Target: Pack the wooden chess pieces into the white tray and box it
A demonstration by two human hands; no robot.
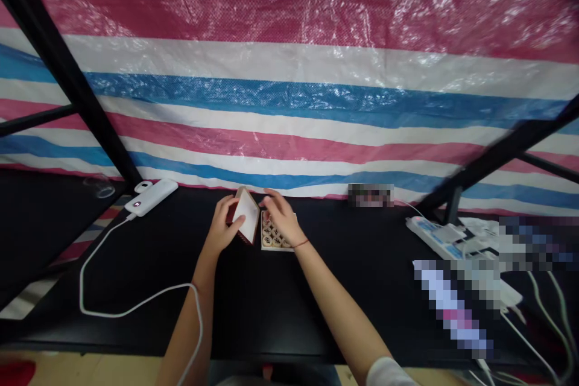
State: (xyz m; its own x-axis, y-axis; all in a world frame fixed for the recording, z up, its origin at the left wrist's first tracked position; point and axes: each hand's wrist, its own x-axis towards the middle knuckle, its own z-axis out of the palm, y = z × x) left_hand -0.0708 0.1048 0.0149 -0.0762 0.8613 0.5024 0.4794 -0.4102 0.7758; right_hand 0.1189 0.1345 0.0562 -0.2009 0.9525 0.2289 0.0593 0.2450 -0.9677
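Observation:
My left hand (pixel 223 224) grips a box lid (pixel 246 217), dark red outside and white inside, tilted up with the thumb on its inner face. Just right of it an open box (pixel 278 249) lies on the black table, with round wooden Chinese chess pieces (pixel 268 240) in rows inside. My right hand (pixel 281 217) is over the box and covers its far right part. Its fingers are apart and reach toward the lid. Nothing shows in them. Whether the fingertips touch the pieces I cannot tell.
A white rectangular device (pixel 156 197) stands at the back left; its white cable (pixel 136 307) runs over my left forearm. Power strips (pixel 429 238) and cables lie at the right, beside blurred-out items (pixel 452 304). A striped sheet (pixel 289 102) hangs behind the black table (pixel 266 307).

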